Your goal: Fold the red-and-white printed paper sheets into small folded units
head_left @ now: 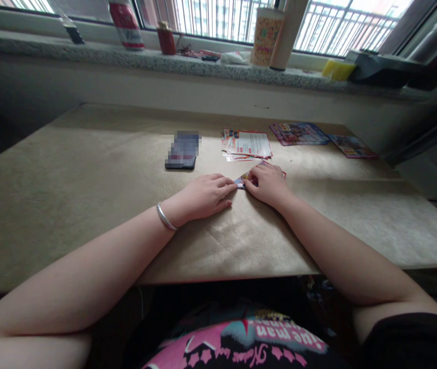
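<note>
- Nearby, the surface (222,256) ends before the torso and stretches wide leftward.
- Left hand (207,197), fingers extended, touches the printed card (241,180) at its left corner; right hand (269,182) curls over it, pinch unclear.
- Beyond: smartphone (183,151), red-bordered card stack (254,143).
- Farther right: colourful card piles (298,134).
- Behind: windowsill (95,55).

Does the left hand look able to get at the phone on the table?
Likely yes: the phone lies beyond the left hand, and nothing visible stands between them. The hand would probably have to leave the printed paper it seems to touch.
</note>
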